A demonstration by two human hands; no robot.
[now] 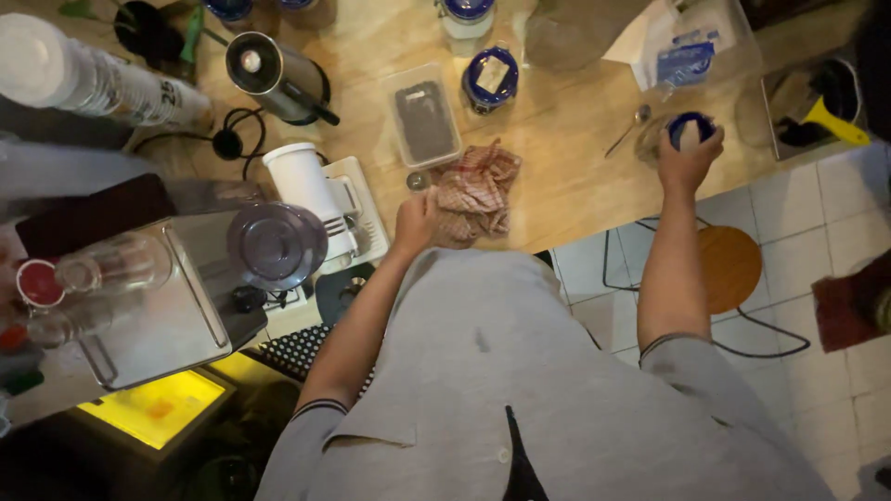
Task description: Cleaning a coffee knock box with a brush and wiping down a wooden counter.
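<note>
- The right hand point(689, 160) is closed over the blue lid point(691, 126) of a clear glass jar point(655, 139), which stands near the desk's front edge; the lid sits on the jar, and whether it is tight or loose cannot be told.
- The left hand point(415, 221) lies curled on the edge of a red-and-white checked cloth point(478, 190), which is bunched, not spread, on the wooden desk point(575, 176).
- A metal spoon point(629, 128) lies just left of the jar, untouched.
- Further back stand a second blue-lidded jar point(490, 79) and an open clear plastic box point(423, 116) with something dark inside.
- To the left are a white grinder point(302, 181), a dark kettle point(276, 74) and a steel coffee machine point(176, 288).
- By my reading, the jar is only being gripped and the cloth only gathered; any wiping or scooping looks not yet done.
</note>
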